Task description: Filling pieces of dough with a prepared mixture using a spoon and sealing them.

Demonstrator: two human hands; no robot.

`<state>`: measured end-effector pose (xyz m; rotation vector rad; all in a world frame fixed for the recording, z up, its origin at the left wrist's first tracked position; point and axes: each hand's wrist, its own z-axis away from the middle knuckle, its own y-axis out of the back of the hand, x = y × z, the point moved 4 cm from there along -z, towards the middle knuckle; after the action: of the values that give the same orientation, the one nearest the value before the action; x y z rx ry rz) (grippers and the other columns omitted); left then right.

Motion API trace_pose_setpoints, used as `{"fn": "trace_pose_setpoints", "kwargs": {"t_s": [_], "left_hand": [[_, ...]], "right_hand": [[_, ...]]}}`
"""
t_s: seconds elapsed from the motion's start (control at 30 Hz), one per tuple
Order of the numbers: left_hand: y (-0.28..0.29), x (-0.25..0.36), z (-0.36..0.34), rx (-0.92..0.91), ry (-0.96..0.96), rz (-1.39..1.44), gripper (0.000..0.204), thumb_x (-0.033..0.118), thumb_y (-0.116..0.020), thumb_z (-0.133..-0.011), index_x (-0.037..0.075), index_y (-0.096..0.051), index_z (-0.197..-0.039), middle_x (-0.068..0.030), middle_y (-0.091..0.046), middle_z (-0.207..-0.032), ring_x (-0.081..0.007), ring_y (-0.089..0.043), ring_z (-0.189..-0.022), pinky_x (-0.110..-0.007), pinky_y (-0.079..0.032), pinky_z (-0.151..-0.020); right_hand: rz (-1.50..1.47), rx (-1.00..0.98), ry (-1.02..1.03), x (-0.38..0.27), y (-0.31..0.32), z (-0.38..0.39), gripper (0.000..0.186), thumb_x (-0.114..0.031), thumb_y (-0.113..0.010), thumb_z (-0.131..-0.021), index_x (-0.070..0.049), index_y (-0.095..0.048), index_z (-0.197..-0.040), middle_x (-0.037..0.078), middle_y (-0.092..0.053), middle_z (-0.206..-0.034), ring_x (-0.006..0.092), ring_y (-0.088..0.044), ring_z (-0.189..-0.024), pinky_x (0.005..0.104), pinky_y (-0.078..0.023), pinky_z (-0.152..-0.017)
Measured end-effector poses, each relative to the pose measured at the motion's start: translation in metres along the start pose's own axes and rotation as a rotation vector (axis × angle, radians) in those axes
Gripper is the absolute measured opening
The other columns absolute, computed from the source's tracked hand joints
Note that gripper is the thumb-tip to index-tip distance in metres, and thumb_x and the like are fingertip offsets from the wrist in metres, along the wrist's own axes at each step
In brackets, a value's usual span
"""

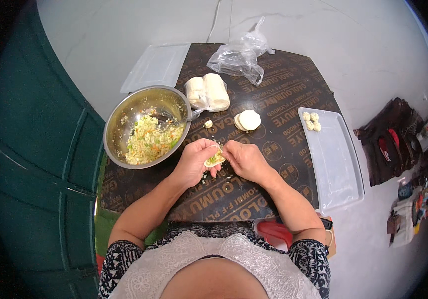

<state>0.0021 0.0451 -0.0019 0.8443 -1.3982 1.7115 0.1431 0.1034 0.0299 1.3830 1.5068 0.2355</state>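
My left hand (190, 162) cradles a round dumpling wrapper (216, 160) with green and yellow chopped filling on it. At the wrapper's right edge, the fingers of my right hand (248, 160) pinch the dough. To the left stands a steel bowl (111, 148) holding chopped vegetable filling (149, 139), with a utensil leaning in it, its handle toward the right rim. Just beyond my hands lie a small stack of white round wrappers (250, 120) and a little lump of dough (208, 124). Two rolls of stacked wrappers (216, 93) in clear plastic sit farther back.
On the right, a translucent tray (338, 174) holds several finished dumplings (311, 121) near its far left corner. A crumpled clear bag (239, 59) and another translucent tray (156, 67) lie at the far edge of the dark printed table (293, 89). A green door (44, 139) stands left.
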Motion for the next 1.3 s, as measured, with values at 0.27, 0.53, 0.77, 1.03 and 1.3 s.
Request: {"fn": "trace_pose_setpoints", "kwargs": {"t_s": [0.27, 0.53, 0.77, 1.03, 1.3], "left_hand": [[-0.005, 0.004, 0.002, 0.010, -0.062, -0.258, 0.010, 0.006, -0.056, -0.091, -0.003, -0.054, -0.095, -0.0111, -0.062, -0.080, -0.0133, -0.060, -0.055, -0.024, -0.047, -0.042], [-0.008, 0.011, 0.006, 0.008, -0.133, -0.233, 0.016, 0.005, -0.055, -0.090, -0.003, -0.050, -0.103, -0.0116, -0.061, -0.079, -0.0134, -0.059, -0.056, -0.023, -0.046, -0.040], [-0.002, 0.005, 0.002, 0.014, -0.103, -0.241, 0.012, 0.007, -0.056, -0.092, -0.002, -0.053, -0.098, -0.0098, -0.062, -0.078, -0.0124, -0.059, -0.056, -0.022, -0.045, -0.041], [-0.006, 0.007, 0.004, 0.009, -0.105, -0.419, 0.011, 0.008, -0.056, -0.093, -0.002, -0.055, -0.096, -0.0077, -0.062, -0.077, -0.0102, -0.060, -0.057, -0.021, -0.045, -0.041], [-0.007, 0.011, 0.004, -0.009, -0.105, -0.302, 0.013, 0.007, -0.055, -0.092, -0.002, -0.053, -0.100, -0.0096, -0.062, -0.079, -0.0116, -0.058, -0.054, -0.021, -0.044, -0.040]], "right_hand": [[0.048, -0.011, 0.115, -0.007, 0.005, -0.001, 0.016, -0.014, -0.061, -0.087, -0.003, -0.051, -0.089, 0.013, -0.060, -0.077, 0.0349, -0.062, -0.069, 0.0424, -0.048, -0.056], [-0.251, -0.046, -0.031, 0.008, 0.000, -0.002, 0.016, -0.015, -0.063, -0.086, -0.002, -0.053, -0.088, 0.015, -0.058, -0.076, 0.0357, -0.059, -0.068, 0.0406, -0.047, -0.059], [-0.051, 0.005, 0.141, -0.001, 0.006, -0.002, 0.011, -0.008, -0.065, -0.081, -0.003, -0.055, -0.083, 0.012, -0.057, -0.074, 0.0324, -0.059, -0.067, 0.0393, -0.047, -0.057], [0.033, 0.021, 0.222, -0.008, 0.010, -0.002, 0.015, -0.011, -0.065, -0.081, -0.004, -0.053, -0.083, 0.011, -0.057, -0.074, 0.0317, -0.060, -0.067, 0.0400, -0.047, -0.057], [-0.195, 0.008, 0.072, 0.005, 0.006, -0.002, 0.019, -0.016, -0.065, -0.085, -0.002, -0.051, -0.084, 0.015, -0.058, -0.075, 0.0352, -0.060, -0.068, 0.0402, -0.046, -0.058]]}}
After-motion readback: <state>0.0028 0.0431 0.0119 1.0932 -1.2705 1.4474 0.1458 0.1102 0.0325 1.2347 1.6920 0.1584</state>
